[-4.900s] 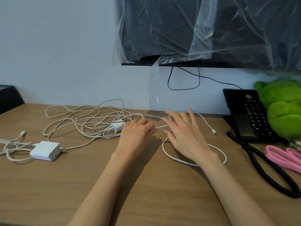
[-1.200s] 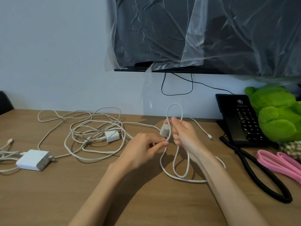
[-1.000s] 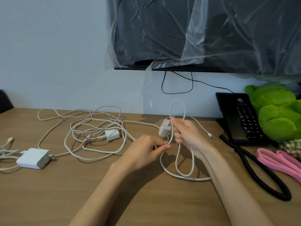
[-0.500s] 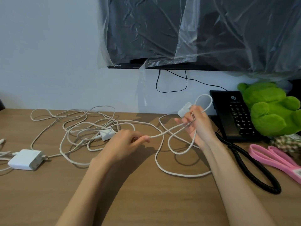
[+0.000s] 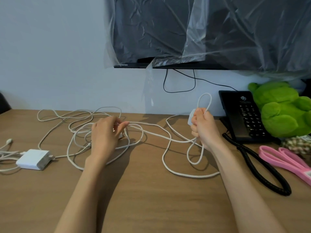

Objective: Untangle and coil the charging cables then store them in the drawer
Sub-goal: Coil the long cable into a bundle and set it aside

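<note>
White charging cables (image 5: 74, 130) lie tangled on the wooden desk (image 5: 148, 190) at the left and middle. My right hand (image 5: 202, 127) grips a small white plug (image 5: 191, 117) together with loops of white cable; one loop stands above my fist and others hang below it. From there a strand runs left to my left hand (image 5: 106, 133), which pinches it between thumb and fingertips over the tangle. A second small plug under my left hand is mostly hidden. No drawer is in view.
A large white power adapter (image 5: 33, 158) with its own cables lies at the left edge. A black desk phone (image 5: 242, 115) with a coiled cord (image 5: 259, 167), a green plush toy (image 5: 284, 108) and pink straps (image 5: 286, 158) stand at the right. A plastic-covered monitor (image 5: 202, 31) hangs above.
My hands have moved apart: the left slid back along the strand to the tangle, while the right holds the plug and loops upright by the phone. The strand between them is longer.
</note>
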